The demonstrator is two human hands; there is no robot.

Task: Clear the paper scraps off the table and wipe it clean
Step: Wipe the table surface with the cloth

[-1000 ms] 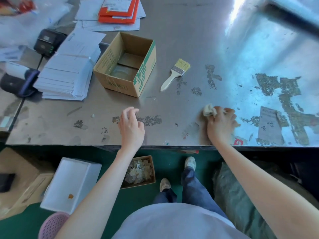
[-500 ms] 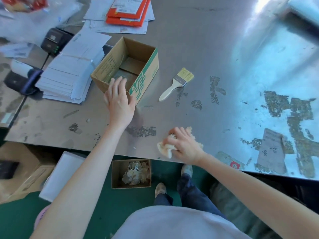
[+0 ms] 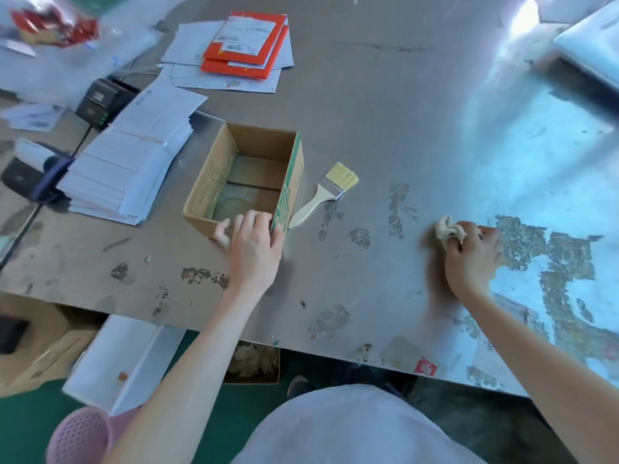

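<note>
A stack of white paper envelopes sits at nine o'clock of the open brown cardboard box with green print. The left hand grips the box's near corner, at its five o'clock, with fingers curled over the rim and the thumb against the printed side. A flat paintbrush with pale wooden handle and yellow bristles lies just beside the box at its three o'clock.

Farther toward three o'clock, the right hand is wrapped round a crumpled cream cloth, pressed onto the grey metal table. The torn grey-green paper scraps lie just past its knuckles, and they look stuck down. Short, firm rubs against each patch's edge should lift them best. Sliding the box rather than lifting it would bring it closer to catch loosened bits without knocking the brush.
</note>
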